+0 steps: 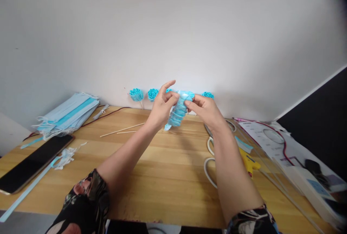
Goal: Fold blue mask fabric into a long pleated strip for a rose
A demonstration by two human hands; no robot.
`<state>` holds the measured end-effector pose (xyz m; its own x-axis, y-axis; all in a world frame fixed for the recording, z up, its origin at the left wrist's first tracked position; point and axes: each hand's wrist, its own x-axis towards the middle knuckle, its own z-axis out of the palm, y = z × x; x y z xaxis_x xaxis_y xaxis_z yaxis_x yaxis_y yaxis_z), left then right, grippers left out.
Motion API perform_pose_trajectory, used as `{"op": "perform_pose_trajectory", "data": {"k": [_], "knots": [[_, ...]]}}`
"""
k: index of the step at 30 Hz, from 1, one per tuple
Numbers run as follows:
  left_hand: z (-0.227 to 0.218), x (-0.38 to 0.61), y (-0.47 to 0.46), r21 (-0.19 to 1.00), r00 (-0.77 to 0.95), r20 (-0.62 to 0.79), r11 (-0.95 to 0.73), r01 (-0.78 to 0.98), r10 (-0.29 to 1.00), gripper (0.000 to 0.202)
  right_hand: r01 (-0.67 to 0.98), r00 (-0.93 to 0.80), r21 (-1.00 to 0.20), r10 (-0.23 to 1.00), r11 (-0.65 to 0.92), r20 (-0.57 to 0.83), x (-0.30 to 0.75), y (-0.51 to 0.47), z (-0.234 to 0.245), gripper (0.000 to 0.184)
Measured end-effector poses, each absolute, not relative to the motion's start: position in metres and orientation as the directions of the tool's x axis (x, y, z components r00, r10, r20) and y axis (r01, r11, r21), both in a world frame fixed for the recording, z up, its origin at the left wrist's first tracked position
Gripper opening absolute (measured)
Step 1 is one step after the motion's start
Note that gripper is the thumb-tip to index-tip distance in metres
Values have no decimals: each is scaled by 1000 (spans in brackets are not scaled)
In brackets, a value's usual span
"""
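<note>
Both my hands are raised over the back of the wooden table [162, 169] and together hold a pleated blue strip of mask fabric [179, 111]. My left hand [162, 105] pinches its upper end with thumb and fingers, the index finger pointing up. My right hand [206, 109] grips the same end from the right, fingers curled. The strip hangs down between them, and its lower tip is close to the tabletop.
Several blue fabric roses [136, 94] stand along the wall behind my hands. A stack of blue face masks [67, 113] and a black phone [32, 163] lie at the left. Thin wooden sticks [121, 130] lie mid-table. Scissors [210, 154], a yellow glue gun [249, 161] and papers [271, 136] are at the right.
</note>
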<state>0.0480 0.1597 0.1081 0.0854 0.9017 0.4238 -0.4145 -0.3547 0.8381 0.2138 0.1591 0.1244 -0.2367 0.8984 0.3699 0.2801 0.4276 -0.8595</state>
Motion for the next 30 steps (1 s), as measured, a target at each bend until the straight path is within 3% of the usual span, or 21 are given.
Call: {"op": "perform_pose_trajectory", "data": {"k": [9, 16, 23, 30], "knots": [[106, 46, 163, 848, 134, 438, -359, -389, 889, 55, 300, -210, -844, 894, 445, 397, 216, 160, 125, 34], [108, 47, 163, 819, 26, 472, -427, -384, 881, 50, 310, -292, -812, 862, 495, 414, 219, 161, 124, 43], [107, 47, 164, 816, 101, 438, -348, -462, 893, 39, 266, -217, -865, 901, 426, 377, 214, 161, 123, 32], [106, 47, 164, 854, 158, 427, -340, -394, 890, 55, 289, -201, -849, 895, 442, 398, 214, 160, 124, 34]]}}
